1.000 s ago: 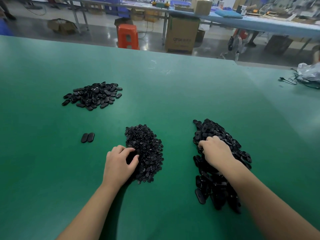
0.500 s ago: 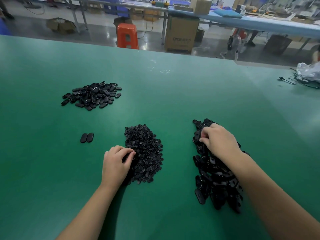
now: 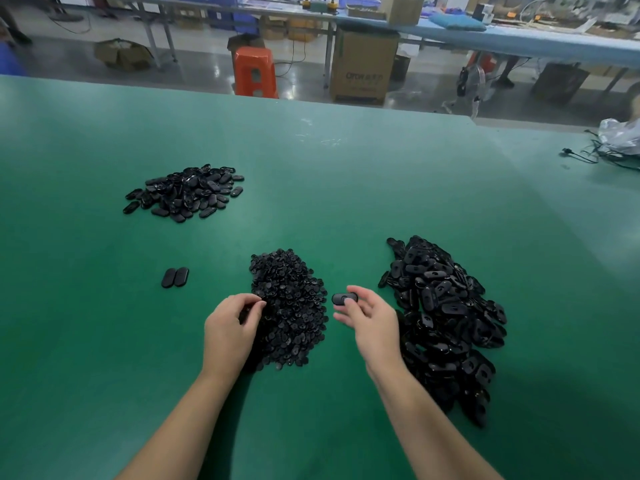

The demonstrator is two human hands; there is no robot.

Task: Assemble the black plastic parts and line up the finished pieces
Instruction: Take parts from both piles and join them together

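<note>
Green table (image 3: pixel 346 188), right hand (image 3: pixel 372 318) pinching glossy oval shell (image 3: pixel 344 298), left hand (image 3: pixel 230 329) fingers curled in small-parts pile (image 3: pixel 291 310)

One view only, worn on the head, looking forward and down across the green bench (image 3: pixel 346 174). Both forearms reach in from the bottom edge, close under the lens. The wide angle bends the bench's far edge, with the workshop floor (image 3: pixel 194 69) beyond.
</note>
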